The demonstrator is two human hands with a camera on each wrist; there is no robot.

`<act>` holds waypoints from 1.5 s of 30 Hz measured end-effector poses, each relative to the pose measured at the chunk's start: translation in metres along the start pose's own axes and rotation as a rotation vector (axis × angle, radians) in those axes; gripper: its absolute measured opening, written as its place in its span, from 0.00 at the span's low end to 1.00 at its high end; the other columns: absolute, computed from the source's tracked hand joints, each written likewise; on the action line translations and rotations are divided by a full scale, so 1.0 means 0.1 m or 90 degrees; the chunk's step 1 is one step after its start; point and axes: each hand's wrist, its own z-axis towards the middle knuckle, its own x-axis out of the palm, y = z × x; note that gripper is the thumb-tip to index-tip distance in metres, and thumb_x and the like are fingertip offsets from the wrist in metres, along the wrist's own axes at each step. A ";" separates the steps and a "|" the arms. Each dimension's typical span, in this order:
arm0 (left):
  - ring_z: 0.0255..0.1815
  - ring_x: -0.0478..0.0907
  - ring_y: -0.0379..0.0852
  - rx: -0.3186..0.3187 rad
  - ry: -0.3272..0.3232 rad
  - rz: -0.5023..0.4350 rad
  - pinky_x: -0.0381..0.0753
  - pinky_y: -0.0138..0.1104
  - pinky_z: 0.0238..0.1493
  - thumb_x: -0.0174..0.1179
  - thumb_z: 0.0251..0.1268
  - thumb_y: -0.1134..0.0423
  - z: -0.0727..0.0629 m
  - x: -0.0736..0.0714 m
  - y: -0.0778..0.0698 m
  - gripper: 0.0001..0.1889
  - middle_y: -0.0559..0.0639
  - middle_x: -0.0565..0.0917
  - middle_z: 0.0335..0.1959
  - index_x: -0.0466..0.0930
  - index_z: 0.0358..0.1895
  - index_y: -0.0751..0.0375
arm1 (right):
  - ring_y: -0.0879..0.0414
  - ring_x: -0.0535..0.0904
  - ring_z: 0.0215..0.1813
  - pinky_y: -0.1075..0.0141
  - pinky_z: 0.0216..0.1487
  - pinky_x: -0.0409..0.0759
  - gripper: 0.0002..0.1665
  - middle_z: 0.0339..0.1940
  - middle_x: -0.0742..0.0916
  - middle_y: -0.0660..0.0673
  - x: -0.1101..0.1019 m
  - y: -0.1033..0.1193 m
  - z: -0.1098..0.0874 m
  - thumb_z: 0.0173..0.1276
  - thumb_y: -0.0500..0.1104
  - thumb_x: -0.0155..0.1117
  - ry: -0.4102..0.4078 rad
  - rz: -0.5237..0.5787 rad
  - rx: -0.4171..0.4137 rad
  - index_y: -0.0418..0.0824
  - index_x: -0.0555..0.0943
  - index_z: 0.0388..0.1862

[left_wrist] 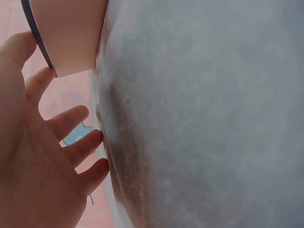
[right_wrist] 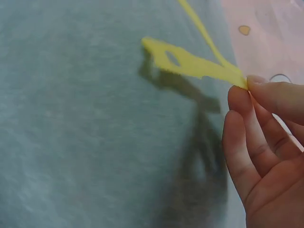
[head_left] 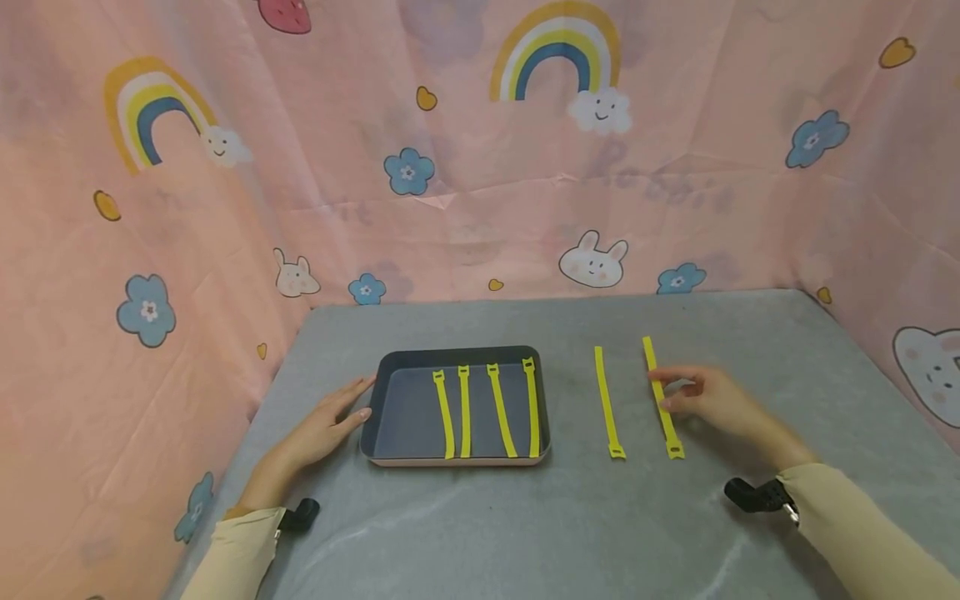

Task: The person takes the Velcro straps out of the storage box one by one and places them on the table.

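My right hand [head_left: 718, 402] pinches a yellow hook-and-loop cable tie [head_left: 671, 429] between thumb and fingers. In the right wrist view the slotted end of this cable tie [right_wrist: 187, 62] sticks out past the fingertips, with its shadow on the table below. A second yellow cable tie [head_left: 604, 392] lies just left of it, slotted end toward me. My left hand [head_left: 318, 429] has its fingers spread, with thumb and forefinger at the left edge of a shallow dark-lined tray [head_left: 405, 417]. Inside the tray, several yellow cable ties [head_left: 465, 412] lie side by side, slotted ends away from me.
A grey cloth-like surface [head_left: 480, 533] covers the table under everything. Pink printed curtains [head_left: 480, 217] close off the back and both sides. The tray's pinkish outer wall [left_wrist: 71, 35] shows in the left wrist view.
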 end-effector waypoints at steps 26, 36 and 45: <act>0.80 0.49 0.69 0.004 -0.003 0.002 0.50 0.69 0.72 0.48 0.77 0.46 -0.01 0.02 0.00 0.32 0.63 0.54 0.80 0.53 0.79 0.43 | 0.63 0.74 0.28 0.69 0.30 0.77 0.28 0.40 0.81 0.41 0.14 -0.08 0.03 0.64 0.38 0.68 -0.014 -0.058 0.000 0.33 0.77 0.63; 0.80 0.49 0.68 0.001 -0.002 0.003 0.50 0.68 0.73 0.48 0.77 0.45 0.00 0.03 0.02 0.32 0.62 0.54 0.80 0.53 0.79 0.43 | 0.65 0.73 0.31 0.70 0.31 0.76 0.28 0.39 0.82 0.43 0.17 -0.07 0.02 0.66 0.40 0.68 -0.024 -0.063 -0.002 0.31 0.77 0.63; 0.80 0.49 0.68 0.010 -0.004 -0.001 0.50 0.68 0.73 0.48 0.77 0.45 0.01 0.03 0.04 0.32 0.62 0.55 0.80 0.52 0.79 0.42 | 0.65 0.73 0.35 0.72 0.33 0.74 0.28 0.40 0.82 0.44 0.18 -0.07 0.04 0.65 0.41 0.69 -0.029 -0.084 0.013 0.32 0.78 0.63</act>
